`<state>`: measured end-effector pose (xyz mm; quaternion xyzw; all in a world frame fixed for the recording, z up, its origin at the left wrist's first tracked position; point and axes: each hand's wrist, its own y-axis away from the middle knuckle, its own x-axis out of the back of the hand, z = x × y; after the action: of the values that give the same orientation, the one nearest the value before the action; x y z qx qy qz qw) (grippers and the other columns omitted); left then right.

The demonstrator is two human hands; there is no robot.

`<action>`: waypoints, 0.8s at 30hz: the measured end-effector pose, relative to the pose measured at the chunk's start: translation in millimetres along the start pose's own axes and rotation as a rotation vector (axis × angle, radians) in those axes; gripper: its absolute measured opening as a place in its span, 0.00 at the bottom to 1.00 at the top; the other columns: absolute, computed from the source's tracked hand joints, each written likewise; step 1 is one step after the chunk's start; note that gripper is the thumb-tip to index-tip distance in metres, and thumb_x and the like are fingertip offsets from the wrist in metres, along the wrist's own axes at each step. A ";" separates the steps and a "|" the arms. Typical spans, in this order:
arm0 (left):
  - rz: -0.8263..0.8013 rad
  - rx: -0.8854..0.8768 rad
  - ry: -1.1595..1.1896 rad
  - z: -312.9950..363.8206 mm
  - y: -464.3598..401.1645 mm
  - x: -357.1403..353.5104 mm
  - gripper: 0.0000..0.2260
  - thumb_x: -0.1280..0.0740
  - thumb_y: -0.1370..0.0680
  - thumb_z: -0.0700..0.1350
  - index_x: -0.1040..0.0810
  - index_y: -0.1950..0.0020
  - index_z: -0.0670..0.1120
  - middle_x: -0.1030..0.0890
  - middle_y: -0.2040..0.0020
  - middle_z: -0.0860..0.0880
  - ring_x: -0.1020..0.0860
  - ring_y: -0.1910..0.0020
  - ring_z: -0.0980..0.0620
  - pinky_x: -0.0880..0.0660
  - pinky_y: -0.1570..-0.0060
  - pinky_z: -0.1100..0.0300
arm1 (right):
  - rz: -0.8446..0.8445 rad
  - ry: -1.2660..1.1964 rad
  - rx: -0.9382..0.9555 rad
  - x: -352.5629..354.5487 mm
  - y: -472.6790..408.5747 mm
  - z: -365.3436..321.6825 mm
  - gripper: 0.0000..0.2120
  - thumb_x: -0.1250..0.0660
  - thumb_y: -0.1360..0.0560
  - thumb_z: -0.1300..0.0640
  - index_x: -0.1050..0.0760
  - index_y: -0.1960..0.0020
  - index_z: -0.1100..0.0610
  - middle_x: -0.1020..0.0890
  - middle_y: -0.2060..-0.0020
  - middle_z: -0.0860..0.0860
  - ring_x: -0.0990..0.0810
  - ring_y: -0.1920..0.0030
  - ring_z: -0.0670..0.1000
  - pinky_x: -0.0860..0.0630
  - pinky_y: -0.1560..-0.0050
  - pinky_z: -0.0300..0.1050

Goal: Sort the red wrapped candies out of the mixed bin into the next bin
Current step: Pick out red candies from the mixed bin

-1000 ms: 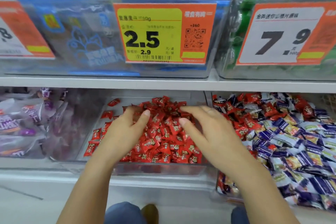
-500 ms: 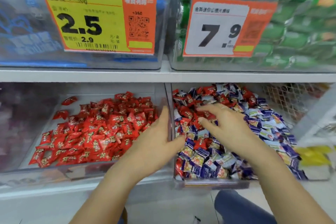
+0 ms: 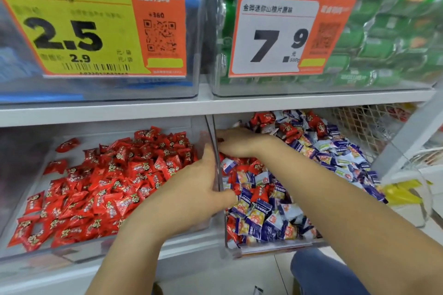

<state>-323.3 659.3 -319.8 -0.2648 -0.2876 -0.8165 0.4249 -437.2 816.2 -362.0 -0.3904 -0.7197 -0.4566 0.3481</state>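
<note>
In the lower middle of the frame, the left hand (image 3: 191, 189) lies across the clear divider wall (image 3: 217, 163) between two clear bins, its fingers extended and its thumb reaching over into the mixed bin (image 3: 271, 250) on the lower right. The right hand (image 3: 239, 142) sits just above it, at the far left side of the mixed bin, with its fingers curled down into the pile; whether they pinch a candy cannot be told. The red wrapped candies (image 3: 286, 129) show scattered among purple and white wrapped candies (image 3: 335, 151) in that bin, mostly at its back and along its left wall. The next bin (image 3: 79, 250), at lower left, holds a heap of sorted red candies (image 3: 115, 179). On the shelf above, a yellow price tag (image 3: 69, 29) reads 2.5 and a white price tag (image 3: 275, 33) reads 7.9, in front of green packets (image 3: 383, 19).
</note>
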 end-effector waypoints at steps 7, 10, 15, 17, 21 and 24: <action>0.008 0.033 -0.023 7.0 0.8 -1.4 0.42 0.34 0.24 0.51 0.62 0.23 0.45 0.22 0.50 0.50 0.28 0.64 0.61 0.31 0.66 0.69 | -0.020 0.160 0.189 7.7 87.4 4.3 0.12 0.37 0.24 0.49 0.25 0.41 0.46 0.20 0.50 0.46 0.24 0.50 0.49 0.28 0.48 0.44; 0.013 0.068 -0.028 7.5 3.0 -1.3 0.43 0.34 0.24 0.53 0.62 0.23 0.46 0.27 0.34 0.44 0.28 0.54 0.58 0.30 0.57 0.71 | 0.090 0.171 0.204 6.7 124.5 30.4 0.15 0.39 0.22 0.44 0.26 0.37 0.42 0.23 0.39 0.46 0.28 0.39 0.47 0.34 0.36 0.46; 0.274 0.050 -0.078 22.7 4.9 1.3 0.30 0.37 0.25 0.59 0.39 0.30 0.46 0.26 0.42 0.49 0.28 0.46 0.52 0.34 0.52 0.64 | 0.436 -0.244 0.134 10.6 183.1 59.8 0.13 0.39 0.24 0.43 0.25 0.40 0.36 0.25 0.41 0.33 0.30 0.39 0.32 0.33 0.39 0.33; 0.503 -0.070 -0.012 35.3 0.7 -1.0 0.13 0.38 0.22 0.55 0.34 0.45 0.49 0.27 0.57 0.53 0.29 0.59 0.54 0.35 0.63 0.64 | 0.514 -0.317 0.098 8.0 193.2 69.9 0.11 0.39 0.24 0.43 0.25 0.43 0.35 0.23 0.45 0.31 0.28 0.42 0.31 0.32 0.43 0.32; 0.429 -0.186 0.057 52.8 -16.9 -23.4 0.20 0.43 0.20 0.43 0.35 0.28 0.49 0.25 0.35 0.46 0.26 0.38 0.49 0.30 0.36 0.55 | 0.625 -0.430 0.045 -12.1 190.3 84.2 0.10 0.37 0.23 0.49 0.22 0.44 0.41 0.20 0.49 0.35 0.24 0.46 0.34 0.28 0.47 0.34; 0.236 -0.081 -0.073 60.4 -29.9 -51.6 0.26 0.44 0.19 0.44 0.49 0.22 0.51 0.36 0.26 0.45 0.36 0.29 0.47 0.41 0.32 0.61 | 0.657 -0.255 0.032 -22.8 179.7 85.8 0.10 0.37 0.23 0.51 0.22 0.43 0.44 0.21 0.51 0.38 0.25 0.51 0.38 0.29 0.50 0.33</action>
<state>-311.4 743.3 -320.1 -0.3432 -0.2365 -0.7615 0.4964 -281.2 940.3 -341.6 -0.6496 -0.6002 -0.2564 0.3899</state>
